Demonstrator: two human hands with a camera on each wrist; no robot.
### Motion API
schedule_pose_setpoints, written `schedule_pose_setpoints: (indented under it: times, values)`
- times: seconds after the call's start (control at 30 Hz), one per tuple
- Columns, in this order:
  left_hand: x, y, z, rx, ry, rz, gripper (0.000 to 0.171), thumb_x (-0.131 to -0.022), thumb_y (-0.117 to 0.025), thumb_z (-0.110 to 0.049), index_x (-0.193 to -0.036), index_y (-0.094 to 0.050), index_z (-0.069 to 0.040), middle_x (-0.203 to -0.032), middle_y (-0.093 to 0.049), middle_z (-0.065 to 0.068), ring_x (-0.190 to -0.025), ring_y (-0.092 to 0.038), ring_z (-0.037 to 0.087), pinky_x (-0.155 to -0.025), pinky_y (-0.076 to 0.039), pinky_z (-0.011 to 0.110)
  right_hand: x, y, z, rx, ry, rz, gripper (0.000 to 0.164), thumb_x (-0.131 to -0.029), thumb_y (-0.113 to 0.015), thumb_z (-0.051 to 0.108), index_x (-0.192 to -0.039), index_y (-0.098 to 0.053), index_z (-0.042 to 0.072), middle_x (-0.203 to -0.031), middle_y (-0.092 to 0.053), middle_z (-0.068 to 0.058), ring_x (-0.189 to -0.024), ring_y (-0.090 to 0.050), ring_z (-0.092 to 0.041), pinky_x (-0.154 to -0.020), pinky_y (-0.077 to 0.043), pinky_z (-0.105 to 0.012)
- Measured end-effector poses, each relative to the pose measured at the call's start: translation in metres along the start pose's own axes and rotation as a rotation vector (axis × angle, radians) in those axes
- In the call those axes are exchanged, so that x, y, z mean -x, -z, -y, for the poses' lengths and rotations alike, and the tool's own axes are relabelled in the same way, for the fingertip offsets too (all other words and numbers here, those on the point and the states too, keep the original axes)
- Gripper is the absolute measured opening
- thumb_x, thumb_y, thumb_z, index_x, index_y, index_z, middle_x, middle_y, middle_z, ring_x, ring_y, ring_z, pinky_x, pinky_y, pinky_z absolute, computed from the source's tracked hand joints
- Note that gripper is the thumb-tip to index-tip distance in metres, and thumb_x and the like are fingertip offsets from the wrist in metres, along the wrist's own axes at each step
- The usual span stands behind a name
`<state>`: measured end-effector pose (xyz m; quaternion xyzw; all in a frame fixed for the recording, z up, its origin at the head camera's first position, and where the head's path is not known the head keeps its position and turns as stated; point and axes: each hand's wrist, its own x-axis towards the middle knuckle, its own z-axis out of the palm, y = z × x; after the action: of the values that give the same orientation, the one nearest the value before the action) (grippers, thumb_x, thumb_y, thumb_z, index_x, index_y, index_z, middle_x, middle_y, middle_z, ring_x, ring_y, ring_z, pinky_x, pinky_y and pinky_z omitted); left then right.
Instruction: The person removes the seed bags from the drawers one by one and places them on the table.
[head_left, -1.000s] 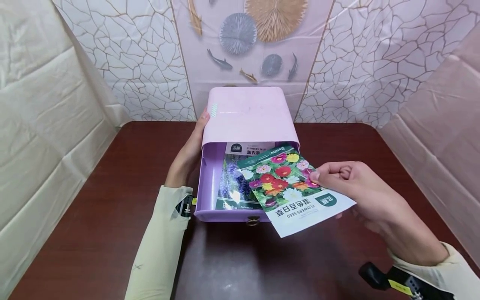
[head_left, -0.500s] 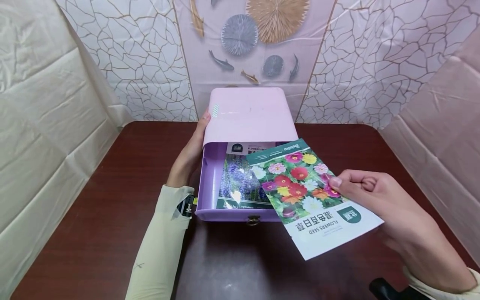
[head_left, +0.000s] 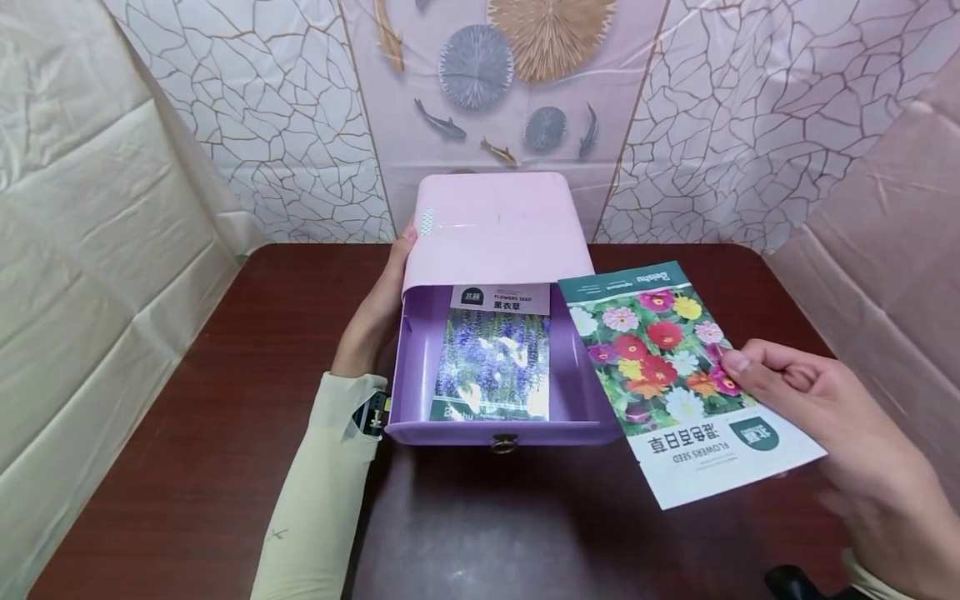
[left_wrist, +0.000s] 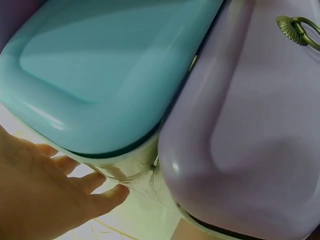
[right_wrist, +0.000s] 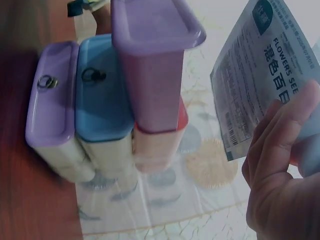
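Observation:
In the head view, my right hand (head_left: pixel 840 425) pinches a zinnia seed packet (head_left: pixel 660 367) by its edge between thumb and fingers, right of the pulled-out purple drawer (head_left: pixel 450 432). The packet is tilted, its printing upside down to me, and its back shows in the right wrist view. A lavender seed packet (head_left: pixel 495 367) lies flat in that drawer. My left hand (head_left: pixel 375 304) rests along the left side of the pink drawer box (head_left: pixel 498 229). In the left wrist view its fingers (left_wrist: pixel 90 182) are spread and fairly straight against the pale side.
Under the top drawer sit a closed blue drawer (right_wrist: pixel 102 90) and a closed purple drawer (right_wrist: pixel 52 95), each with a ring pull. Everything stands on a dark red-brown table (head_left: pixel 187 433). A patterned cloth (head_left: pixel 300 100) hangs behind, with pale cloths at both sides.
My right hand has drawn the zinnia packet up and rightwards, off the drawer, uncovering the lavender packet. The left hand and the box stay where they were.

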<state>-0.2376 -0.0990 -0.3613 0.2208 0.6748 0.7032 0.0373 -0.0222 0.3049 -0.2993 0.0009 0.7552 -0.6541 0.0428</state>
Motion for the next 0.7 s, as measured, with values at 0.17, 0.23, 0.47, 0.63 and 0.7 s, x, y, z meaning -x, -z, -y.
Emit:
schedule_pose_setpoints:
  times: [0.17, 0.23, 0.47, 0.63, 0.7]
  values:
    - [0.0, 0.001, 0.0, 0.0, -0.002, 0.0, 0.068, -0.108, -0.021, -0.056, -0.17, -0.007, -0.032, -0.166, -0.023, 0.0, -0.144, -0.024, 0.014, -0.122, -0.015, 0.044, -0.004, 0.013, -0.016, -0.105, 0.016, -0.008, 0.028, -0.114, -0.047, 0.014, -0.105, -0.073, 0.017, -0.084, -0.078, -0.009, -0.059, -0.074, -0.024, -0.037, -0.045, -0.027]
    - [0.0, 0.001, 0.001, -0.012, -0.002, 0.0, 0.068, -0.108, -0.02, -0.056, -0.17, -0.006, -0.032, -0.165, -0.023, 0.0, -0.143, -0.023, 0.013, -0.122, -0.014, 0.044, -0.006, 0.017, -0.022, -0.145, 0.026, -0.014, 0.029, -0.113, -0.047, 0.013, -0.104, -0.074, 0.016, -0.083, -0.078, -0.008, -0.057, -0.073, -0.021, -0.033, -0.036, -0.027]
    - [0.001, 0.004, 0.002, -0.034, -0.027, 0.005, 0.066, -0.108, -0.018, -0.054, -0.169, -0.012, -0.029, -0.15, -0.034, 0.004, -0.134, -0.031, 0.017, -0.116, -0.02, 0.042, -0.02, 0.026, -0.039, -0.213, -0.017, -0.051, 0.025, -0.112, -0.051, 0.017, -0.1, -0.073, 0.018, -0.085, -0.078, -0.005, -0.06, -0.073, -0.018, -0.036, -0.035, -0.027]
    - [0.002, 0.004, 0.002, -0.046, -0.004, -0.003, 0.067, -0.107, -0.018, -0.057, -0.168, -0.015, -0.029, -0.145, -0.036, 0.005, -0.131, -0.032, 0.017, -0.114, -0.022, 0.039, -0.033, 0.026, -0.054, -0.173, -0.04, -0.051, 0.023, -0.112, -0.053, 0.019, -0.099, -0.072, 0.021, -0.084, -0.078, -0.002, -0.06, -0.072, -0.016, -0.039, -0.041, -0.024]
    - [0.002, 0.004, 0.001, -0.035, 0.005, -0.005, 0.068, -0.107, -0.019, -0.059, -0.168, -0.015, -0.03, -0.147, -0.036, 0.005, -0.132, -0.032, 0.017, -0.115, -0.022, 0.04, -0.038, 0.025, -0.06, -0.153, -0.049, -0.059, 0.022, -0.112, -0.054, 0.021, -0.098, -0.072, 0.022, -0.083, -0.078, 0.0, -0.06, -0.071, -0.015, -0.04, -0.041, -0.024]
